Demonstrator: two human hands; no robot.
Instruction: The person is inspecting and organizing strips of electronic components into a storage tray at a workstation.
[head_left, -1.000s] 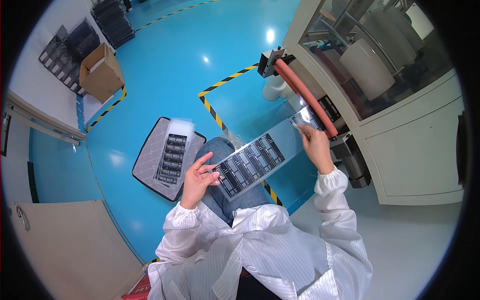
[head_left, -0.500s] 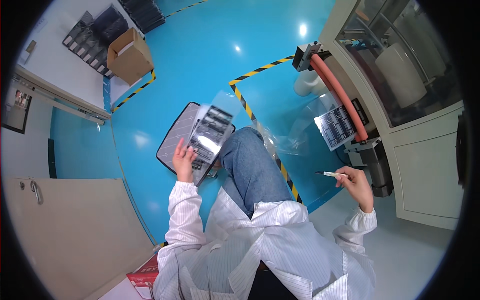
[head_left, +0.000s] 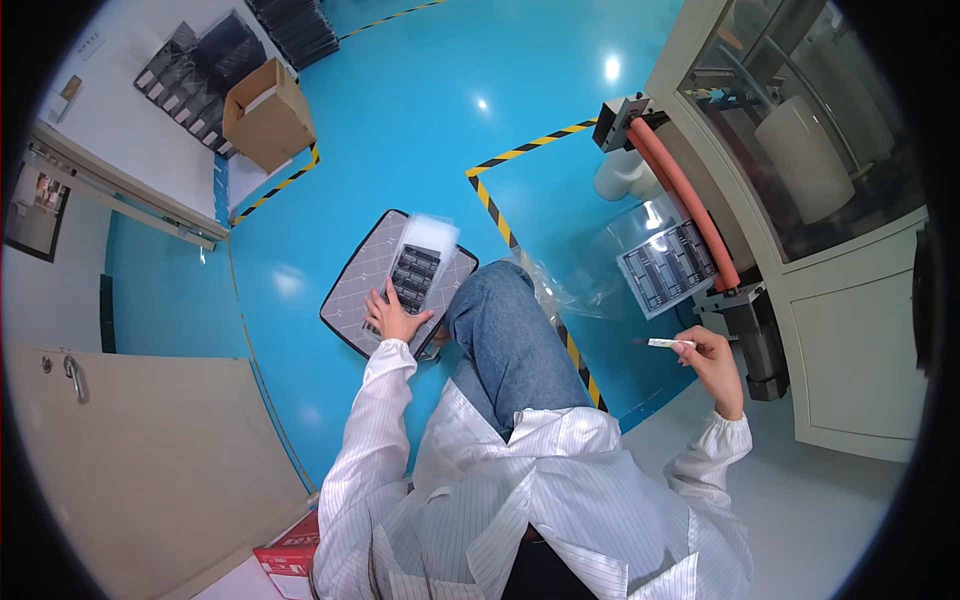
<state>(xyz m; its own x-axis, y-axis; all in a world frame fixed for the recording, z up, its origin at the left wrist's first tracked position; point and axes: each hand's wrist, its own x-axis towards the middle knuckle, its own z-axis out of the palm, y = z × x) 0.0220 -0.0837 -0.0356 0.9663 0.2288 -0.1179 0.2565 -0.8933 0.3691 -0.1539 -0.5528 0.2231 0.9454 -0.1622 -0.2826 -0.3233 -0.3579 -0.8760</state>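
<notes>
- Upper left of the frame: a cardboard box [head_left: 265,120] sits on the blue floor [head_left: 420,110] beside stacks of dark trays [head_left: 200,70]. I see no change there against the earlier views apart from the camera swinging.
- Left of centre: the grey quilted tray [head_left: 360,285] lies on the floor, and the strip of dark parts in a clear sleeve [head_left: 418,268] now lies on it. A second ago both hands held a strip like it stretched in front of the body; half a second ago the left hand was carrying it down to the tray.
- My left hand [head_left: 393,315] is spread flat, palm down, pressing the near end of that strip onto the tray, so I judge this strip as set down, not yet released.
- Centre: the bent knee in jeans [head_left: 505,335] separates the two hands, which are well apart.
- Right of centre: another sleeved strip [head_left: 668,265] hangs by the machine's red hose [head_left: 685,205], a loose clear film [head_left: 560,285] below it.
- My right hand [head_left: 712,362] pinches a small white tab [head_left: 668,343] between the fingertips, held up near the machine [head_left: 850,300], touching nothing else.
</notes>
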